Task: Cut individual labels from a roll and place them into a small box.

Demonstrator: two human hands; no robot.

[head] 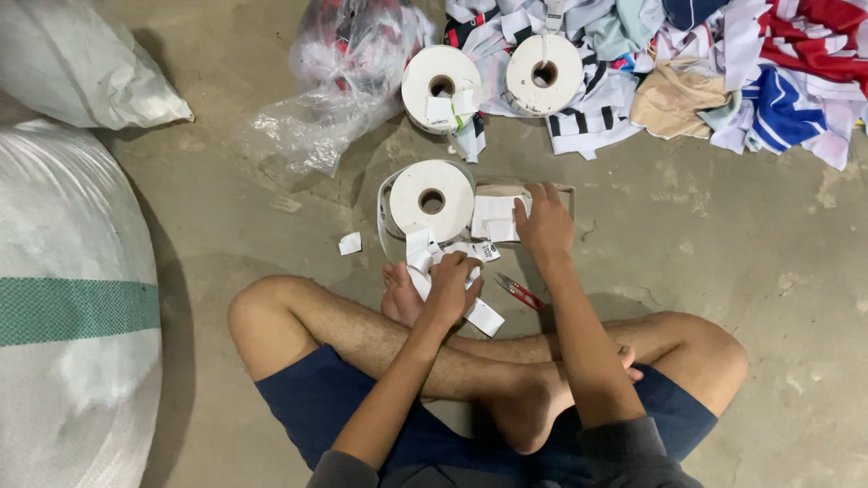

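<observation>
Matt white label tape (432,201), rough concrete floor (723,235)

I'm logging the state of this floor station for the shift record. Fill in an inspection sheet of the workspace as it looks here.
Surface: bare concrete floor, stained; person sits cross-legged on it.
Job's things: white label tape roll lying flat; its loose tape strip runs under the left hand; cut labels stacked in a shallow cardboard tray.
Clutter: two more label rolls, red thread snips, a paper scrap, crumpled clear plastic bag.
Grippers: left hand closed on the tape strip; right hand resting on the cut labels.
Cables: nothing seen.
Surroundings: garment pile at top right, white woven sacks at left.
</observation>
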